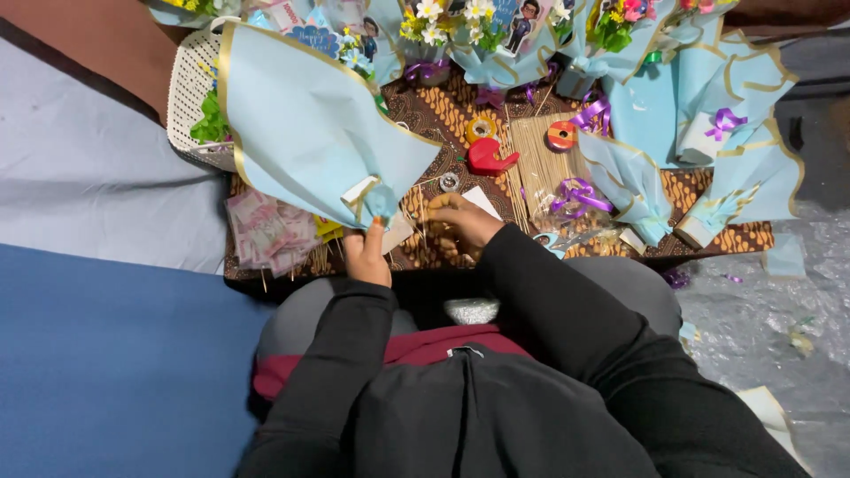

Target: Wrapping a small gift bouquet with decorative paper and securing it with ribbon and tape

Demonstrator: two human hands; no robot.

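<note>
My left hand (367, 254) grips the narrow bottom end of a light blue paper wrap with a gold edge (305, 124), which fans out up and to the left over the low board. My right hand (459, 226) rests just to the right of it on the brown patterned board (708, 237), fingers curled over something small that I cannot make out. Both arms are in black sleeves. A white card (482, 201) lies by my right hand.
A red tape dispenser (490, 157), tape rolls (561, 135), a bundle of thin wooden sticks (536, 159) and purple ribbon (577, 195) lie on the board. Finished blue bouquets (708, 106) line the back and right. A white basket (190, 97) and banknotes (266, 232) sit left.
</note>
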